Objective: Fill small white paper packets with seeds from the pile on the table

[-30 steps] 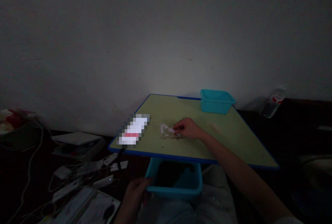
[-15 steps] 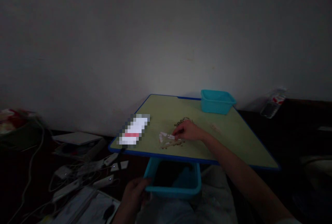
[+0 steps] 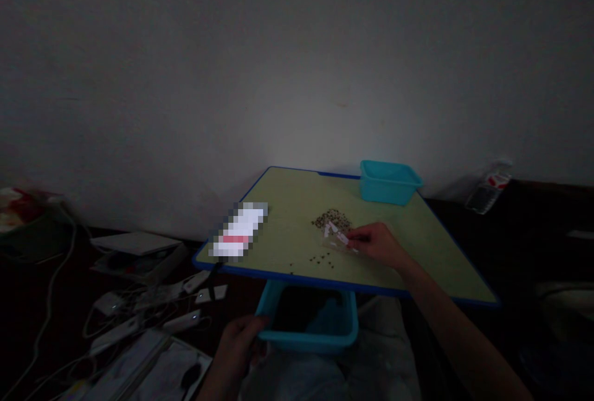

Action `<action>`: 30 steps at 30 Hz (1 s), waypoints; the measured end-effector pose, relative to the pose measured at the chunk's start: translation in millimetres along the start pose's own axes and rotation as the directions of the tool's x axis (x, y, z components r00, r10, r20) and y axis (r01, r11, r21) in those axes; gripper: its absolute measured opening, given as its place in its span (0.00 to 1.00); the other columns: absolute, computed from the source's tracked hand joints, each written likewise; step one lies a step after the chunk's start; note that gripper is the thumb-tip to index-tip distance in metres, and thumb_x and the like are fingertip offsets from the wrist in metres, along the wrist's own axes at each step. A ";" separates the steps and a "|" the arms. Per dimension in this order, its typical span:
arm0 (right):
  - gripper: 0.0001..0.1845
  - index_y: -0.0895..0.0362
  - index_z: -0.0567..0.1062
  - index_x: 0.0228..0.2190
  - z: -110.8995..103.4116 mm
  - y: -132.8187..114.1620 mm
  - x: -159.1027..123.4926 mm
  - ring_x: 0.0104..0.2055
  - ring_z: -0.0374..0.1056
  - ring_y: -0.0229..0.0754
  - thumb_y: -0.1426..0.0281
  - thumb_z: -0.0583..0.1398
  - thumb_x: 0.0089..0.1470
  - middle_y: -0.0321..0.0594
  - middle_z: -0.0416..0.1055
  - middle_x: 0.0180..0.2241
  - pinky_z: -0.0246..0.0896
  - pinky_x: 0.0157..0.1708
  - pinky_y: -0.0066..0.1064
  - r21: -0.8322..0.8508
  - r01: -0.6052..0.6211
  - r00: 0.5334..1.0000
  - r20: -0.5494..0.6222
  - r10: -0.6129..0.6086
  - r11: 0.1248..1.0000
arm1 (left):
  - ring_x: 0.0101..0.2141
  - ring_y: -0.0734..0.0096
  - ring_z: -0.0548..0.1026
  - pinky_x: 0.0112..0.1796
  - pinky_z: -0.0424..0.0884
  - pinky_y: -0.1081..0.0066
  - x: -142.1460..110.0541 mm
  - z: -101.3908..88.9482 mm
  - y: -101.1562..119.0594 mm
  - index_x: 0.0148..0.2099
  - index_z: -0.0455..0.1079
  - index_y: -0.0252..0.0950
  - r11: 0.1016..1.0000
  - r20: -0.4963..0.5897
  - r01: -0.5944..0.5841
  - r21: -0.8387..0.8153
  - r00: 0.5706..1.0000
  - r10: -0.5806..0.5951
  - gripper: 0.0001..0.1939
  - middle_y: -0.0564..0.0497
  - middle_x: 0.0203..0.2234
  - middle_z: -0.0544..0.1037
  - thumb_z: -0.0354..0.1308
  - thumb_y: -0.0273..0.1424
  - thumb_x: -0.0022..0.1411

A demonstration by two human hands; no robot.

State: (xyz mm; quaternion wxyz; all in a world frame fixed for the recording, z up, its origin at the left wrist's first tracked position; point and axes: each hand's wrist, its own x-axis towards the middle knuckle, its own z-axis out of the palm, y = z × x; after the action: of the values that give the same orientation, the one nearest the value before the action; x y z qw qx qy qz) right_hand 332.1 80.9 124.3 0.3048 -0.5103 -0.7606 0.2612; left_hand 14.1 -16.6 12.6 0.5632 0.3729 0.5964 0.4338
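My right hand [image 3: 375, 243] is over the table, its fingers pinched on the edge of a small clear plastic bag [image 3: 335, 241] with white strip-like pieces on or in it. The bag lies partly in front of a pile of small dark bits [image 3: 331, 219], too small to name. A few more loose bits [image 3: 321, 259] are scattered nearer the front edge. My left hand [image 3: 242, 340] is closed on the left rim of a blue plastic basin [image 3: 320, 342] on my lap. Dark contents fill part of this basin.
A second blue basin [image 3: 388, 184] stands at the table's back right corner. A blurred-out bright phone-like screen [image 3: 241, 231] is at the left edge of the folding table [image 3: 288, 190]. Power strips and cables [image 3: 153, 314] clutter the floor at left; a plastic package [image 3: 489, 187] leans by the wall.
My right hand has moved to the right, dragging the plastic bag with it. Loose dark bits now show where the bag was. My left hand stays on the basin rim.
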 end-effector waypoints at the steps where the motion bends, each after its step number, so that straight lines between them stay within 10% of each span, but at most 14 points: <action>1: 0.12 0.56 0.79 0.34 1.4 1.5 -3.1 0.28 0.69 0.40 0.69 0.59 0.48 0.37 0.77 0.29 0.61 0.27 0.27 -0.001 -0.003 1.000 0.005 0.003 1.000 | 0.06 0.78 0.53 0.11 0.48 0.75 -0.4 1.2 0.8 0.10 0.59 0.38 1.000 0.003 -0.003 -0.003 1.000 0.003 0.21 0.59 0.01 0.56 0.57 0.42 0.47; 30: 0.12 0.56 0.79 0.35 29.1 -29.5 -13.3 0.32 0.70 0.41 0.68 0.58 0.49 0.36 0.76 0.30 0.63 0.32 0.28 0.149 0.011 0.995 0.093 -0.025 0.989 | 0.06 0.78 0.54 0.11 0.49 0.76 -5.5 2.4 9.4 0.12 0.60 0.38 1.000 0.014 -0.008 -0.012 1.000 0.008 0.19 0.60 0.02 0.57 0.58 0.40 0.48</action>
State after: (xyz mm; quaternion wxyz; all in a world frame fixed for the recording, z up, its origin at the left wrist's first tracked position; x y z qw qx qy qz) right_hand 296.5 55.8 122.9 0.3077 -0.4665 -0.7573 0.3380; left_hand 16.5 -18.3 23.4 0.5680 0.3749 0.5881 0.4370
